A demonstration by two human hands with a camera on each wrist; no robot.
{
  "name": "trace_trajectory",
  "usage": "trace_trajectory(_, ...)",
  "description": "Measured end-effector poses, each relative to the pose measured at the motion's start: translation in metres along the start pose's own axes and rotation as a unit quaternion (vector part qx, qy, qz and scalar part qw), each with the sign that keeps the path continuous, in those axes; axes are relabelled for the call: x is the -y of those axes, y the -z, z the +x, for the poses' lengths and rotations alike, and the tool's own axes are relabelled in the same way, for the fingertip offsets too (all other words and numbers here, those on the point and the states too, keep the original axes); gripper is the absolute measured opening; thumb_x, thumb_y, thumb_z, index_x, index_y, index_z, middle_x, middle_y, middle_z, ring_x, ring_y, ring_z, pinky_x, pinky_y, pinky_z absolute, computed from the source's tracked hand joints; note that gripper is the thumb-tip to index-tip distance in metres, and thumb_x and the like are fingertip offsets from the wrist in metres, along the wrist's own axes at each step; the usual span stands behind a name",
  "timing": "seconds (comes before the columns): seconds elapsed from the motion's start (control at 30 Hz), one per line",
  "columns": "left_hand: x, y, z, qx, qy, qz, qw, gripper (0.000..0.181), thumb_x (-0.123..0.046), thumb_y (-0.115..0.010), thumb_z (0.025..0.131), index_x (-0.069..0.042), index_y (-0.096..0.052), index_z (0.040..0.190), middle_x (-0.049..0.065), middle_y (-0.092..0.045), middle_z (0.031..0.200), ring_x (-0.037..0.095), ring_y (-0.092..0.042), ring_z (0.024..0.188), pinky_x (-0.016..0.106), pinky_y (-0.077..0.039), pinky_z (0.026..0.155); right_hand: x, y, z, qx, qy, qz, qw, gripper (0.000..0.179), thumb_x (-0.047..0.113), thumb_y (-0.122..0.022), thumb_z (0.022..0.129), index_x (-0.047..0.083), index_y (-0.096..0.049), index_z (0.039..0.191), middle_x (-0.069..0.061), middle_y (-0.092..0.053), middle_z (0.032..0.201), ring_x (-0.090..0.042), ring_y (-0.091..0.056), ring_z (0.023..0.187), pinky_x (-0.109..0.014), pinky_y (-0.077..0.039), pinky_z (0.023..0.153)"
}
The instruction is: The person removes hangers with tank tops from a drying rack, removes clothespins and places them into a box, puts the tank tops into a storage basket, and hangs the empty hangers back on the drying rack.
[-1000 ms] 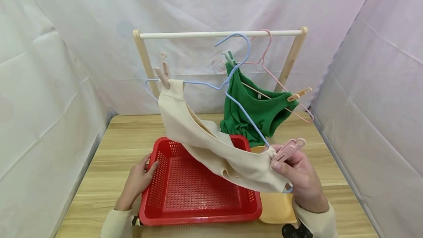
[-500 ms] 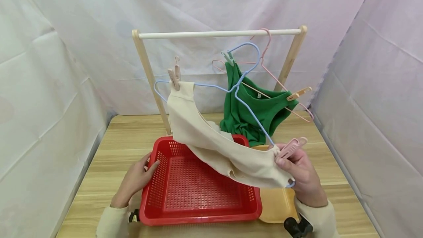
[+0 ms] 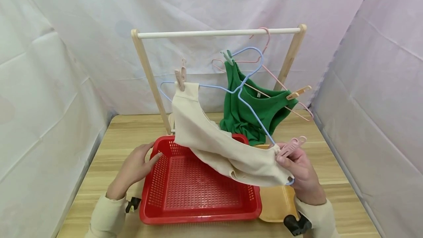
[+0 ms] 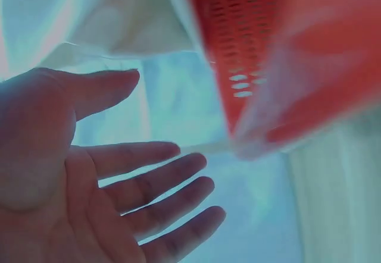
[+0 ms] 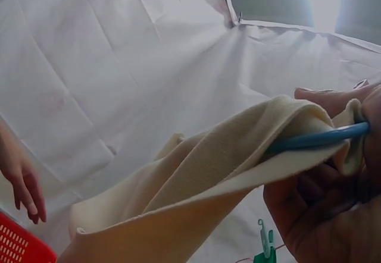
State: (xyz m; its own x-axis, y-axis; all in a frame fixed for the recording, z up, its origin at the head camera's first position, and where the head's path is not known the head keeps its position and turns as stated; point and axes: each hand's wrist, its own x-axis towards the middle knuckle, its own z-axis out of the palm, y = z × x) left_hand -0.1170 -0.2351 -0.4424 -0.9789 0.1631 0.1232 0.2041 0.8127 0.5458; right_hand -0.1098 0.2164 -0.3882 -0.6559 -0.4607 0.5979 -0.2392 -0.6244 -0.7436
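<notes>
My right hand (image 3: 302,170) pinches the near end of a blue hanger (image 3: 253,114), together with the cream sleeveless top (image 3: 211,133) on it and a pink clothespin (image 3: 290,147). At the hanger's other end, a second pale pink clothespin (image 3: 180,79) clips the top's other strap. The hanger's hook points up, below the rail in the head view. My left hand (image 3: 134,166) is at the left side of a red basket (image 3: 199,218). In the left wrist view its fingers (image 4: 161,185) are spread, apart from the basket wall.
A wooden rack with a white rail (image 3: 198,34) stands behind. On it a pink hanger (image 3: 272,76) carries a green top (image 3: 246,105), with a green clothespin (image 3: 228,57) and an orange clothespin (image 3: 299,93). A yellow tray (image 3: 277,206) lies right of the basket. White cloth walls surround the table.
The far end of the blue hanger and cream top has swung right and the hook has dropped lower. My left hand has shifted slightly up from the basket's side.
</notes>
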Motion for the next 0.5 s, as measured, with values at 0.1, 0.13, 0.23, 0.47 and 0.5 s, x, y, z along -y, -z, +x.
trace_trajectory(0.1, -0.012, 0.006, 0.004, 0.008, -0.011, -0.002, 0.9999, 0.051, -0.022, -0.068, 0.095, 0.004, -0.054, 0.137, 0.023, -0.064, 0.126, 0.043, -0.059, 0.118, 0.061, -0.047, 0.096, -0.001, 0.001, -0.001, -0.001, -0.001, 0.001, 1.0, 0.039, -0.012, -0.031, 0.1, -0.007, -0.054, 0.131, -0.01, -0.068, 0.116, -0.018, -0.072, 0.098, -0.028, -0.058, 0.077)
trace_trajectory(0.13, -0.016, 0.007, 0.005, 0.013, -0.013, -0.004, 0.9998, 0.052, -0.024, -0.068, 0.095, 0.004, -0.053, 0.137, 0.023, -0.063, 0.127, 0.043, -0.059, 0.119, 0.061, -0.047, 0.096, -0.001, 0.001, -0.001, -0.002, -0.002, 0.0, 1.0, 0.039, -0.012, -0.031, 0.1, -0.006, -0.055, 0.131, -0.01, -0.068, 0.116, -0.017, -0.072, 0.098, -0.028, -0.058, 0.077)
trace_trajectory(0.23, -0.029, 0.009, 0.009, 0.025, -0.021, -0.012, 0.9994, 0.058, -0.028, -0.069, 0.094, 0.004, -0.051, 0.139, 0.023, -0.061, 0.13, 0.043, -0.058, 0.12, 0.059, -0.047, 0.097, -0.003, 0.003, -0.002, -0.001, -0.001, -0.002, 1.0, 0.04, -0.012, -0.031, 0.1, -0.006, -0.055, 0.131, -0.009, -0.068, 0.115, -0.016, -0.071, 0.097, -0.027, -0.058, 0.076)
trace_trajectory(0.47, -0.053, 0.006, 0.022, 0.031, -0.032, -0.049, 0.9978, 0.056, -0.034, -0.073, 0.091, -0.004, -0.057, 0.137, 0.014, -0.065, 0.129, 0.032, -0.064, 0.113, 0.051, -0.052, 0.093, -0.004, 0.004, -0.004, -0.009, -0.006, -0.009, 0.9999, 0.039, -0.011, -0.032, 0.101, -0.005, -0.055, 0.132, -0.008, -0.068, 0.114, -0.016, -0.071, 0.097, -0.026, -0.058, 0.076)
trace_trajectory(0.5, -0.056, 0.006, 0.024, 0.033, -0.031, -0.059, 0.9972, 0.056, -0.035, -0.073, 0.091, -0.005, -0.058, 0.136, 0.013, -0.066, 0.126, 0.03, -0.066, 0.11, 0.05, -0.053, 0.092, -0.003, 0.004, -0.004, -0.012, -0.007, -0.009, 0.9999, 0.038, -0.011, -0.033, 0.101, -0.005, -0.055, 0.132, -0.007, -0.068, 0.115, -0.015, -0.071, 0.097, -0.026, -0.058, 0.077)
